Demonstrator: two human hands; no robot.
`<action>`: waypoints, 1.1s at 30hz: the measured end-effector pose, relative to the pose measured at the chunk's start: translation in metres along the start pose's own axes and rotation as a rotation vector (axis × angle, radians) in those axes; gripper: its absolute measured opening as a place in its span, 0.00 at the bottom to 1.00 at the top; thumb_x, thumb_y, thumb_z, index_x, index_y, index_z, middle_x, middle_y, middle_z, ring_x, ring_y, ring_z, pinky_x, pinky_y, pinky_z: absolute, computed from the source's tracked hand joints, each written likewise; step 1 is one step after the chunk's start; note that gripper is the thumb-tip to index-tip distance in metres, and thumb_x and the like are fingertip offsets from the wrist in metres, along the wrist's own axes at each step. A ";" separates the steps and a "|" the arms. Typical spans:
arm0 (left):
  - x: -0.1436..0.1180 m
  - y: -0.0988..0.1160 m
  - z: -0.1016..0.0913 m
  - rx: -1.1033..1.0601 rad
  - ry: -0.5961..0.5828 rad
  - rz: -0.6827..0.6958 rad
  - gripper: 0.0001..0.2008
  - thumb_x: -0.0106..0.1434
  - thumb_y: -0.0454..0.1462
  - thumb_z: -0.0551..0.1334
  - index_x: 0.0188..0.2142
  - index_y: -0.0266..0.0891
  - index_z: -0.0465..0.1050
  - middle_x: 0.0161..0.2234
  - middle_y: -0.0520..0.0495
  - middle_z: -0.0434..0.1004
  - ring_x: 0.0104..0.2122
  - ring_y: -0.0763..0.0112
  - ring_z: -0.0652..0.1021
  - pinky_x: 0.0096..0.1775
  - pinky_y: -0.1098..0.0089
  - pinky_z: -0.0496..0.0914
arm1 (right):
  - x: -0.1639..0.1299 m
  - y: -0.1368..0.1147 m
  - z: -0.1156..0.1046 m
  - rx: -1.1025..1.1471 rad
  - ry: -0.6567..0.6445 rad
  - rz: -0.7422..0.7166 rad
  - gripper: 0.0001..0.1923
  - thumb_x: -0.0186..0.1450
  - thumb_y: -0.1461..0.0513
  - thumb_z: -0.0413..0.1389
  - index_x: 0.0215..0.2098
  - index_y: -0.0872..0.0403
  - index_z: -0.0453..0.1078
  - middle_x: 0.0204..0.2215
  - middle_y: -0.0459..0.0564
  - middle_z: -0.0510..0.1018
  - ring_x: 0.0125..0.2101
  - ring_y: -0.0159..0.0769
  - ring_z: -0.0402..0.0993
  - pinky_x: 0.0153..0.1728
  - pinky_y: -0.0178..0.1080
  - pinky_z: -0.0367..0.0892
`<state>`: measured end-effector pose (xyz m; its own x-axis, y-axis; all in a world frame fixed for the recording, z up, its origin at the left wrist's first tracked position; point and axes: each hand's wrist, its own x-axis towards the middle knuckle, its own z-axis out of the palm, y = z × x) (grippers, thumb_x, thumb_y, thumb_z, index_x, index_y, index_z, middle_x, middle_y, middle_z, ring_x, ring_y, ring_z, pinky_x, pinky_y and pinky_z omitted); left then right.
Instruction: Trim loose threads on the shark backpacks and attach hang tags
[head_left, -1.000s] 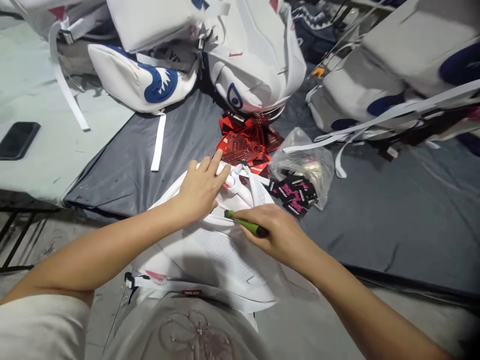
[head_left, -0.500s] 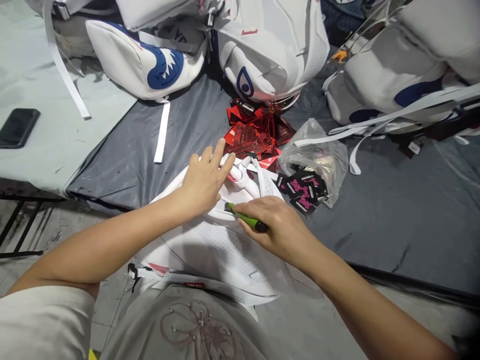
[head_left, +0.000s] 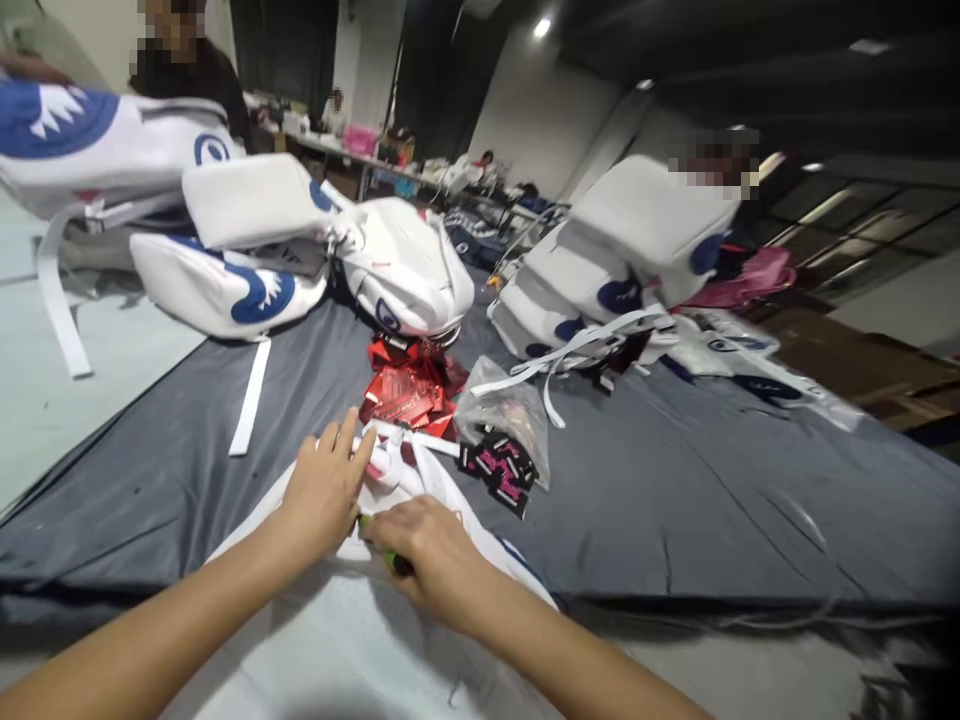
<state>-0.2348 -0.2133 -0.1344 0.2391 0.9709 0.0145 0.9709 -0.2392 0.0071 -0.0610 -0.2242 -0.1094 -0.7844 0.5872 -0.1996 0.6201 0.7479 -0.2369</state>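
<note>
White bag (head_left: 375,620) lies at desk's near edge, under both hands. Head view: left hand (head_left: 324,492) pressed flat on bag's top by strap loops, fingers spread, clasping nothing. Right hand (head_left: 424,555) clenched round green tool (head_left: 379,550), tip at seam. Best w/ left holding fabric taut, short controlled strokes. Red tags (head_left: 405,390) just beyond.
</note>
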 end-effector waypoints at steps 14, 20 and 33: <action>0.000 0.002 0.002 0.026 0.020 -0.014 0.44 0.55 0.37 0.67 0.69 0.39 0.53 0.71 0.30 0.45 0.64 0.45 0.63 0.56 0.50 0.65 | -0.001 -0.007 0.001 -0.083 -0.051 0.129 0.08 0.60 0.64 0.54 0.38 0.52 0.73 0.37 0.49 0.83 0.38 0.41 0.78 0.36 0.41 0.58; 0.002 0.005 0.005 0.031 0.004 -0.035 0.46 0.54 0.36 0.68 0.70 0.40 0.53 0.71 0.32 0.45 0.65 0.45 0.62 0.57 0.50 0.64 | -0.004 -0.007 0.000 -0.109 -0.033 0.131 0.09 0.60 0.63 0.55 0.38 0.51 0.74 0.36 0.49 0.83 0.38 0.41 0.79 0.34 0.39 0.59; 0.005 0.006 0.018 0.003 0.052 -0.042 0.47 0.52 0.36 0.69 0.70 0.42 0.52 0.71 0.32 0.46 0.65 0.44 0.62 0.57 0.47 0.64 | -0.006 0.012 -0.025 0.186 0.310 0.152 0.07 0.59 0.64 0.56 0.32 0.52 0.76 0.38 0.51 0.83 0.38 0.40 0.79 0.42 0.38 0.71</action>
<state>-0.2280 -0.2098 -0.1521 0.1976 0.9780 0.0665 0.9801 -0.1984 0.0057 -0.0494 -0.2112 -0.0868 -0.6319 0.7738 0.0442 0.6984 0.5932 -0.4005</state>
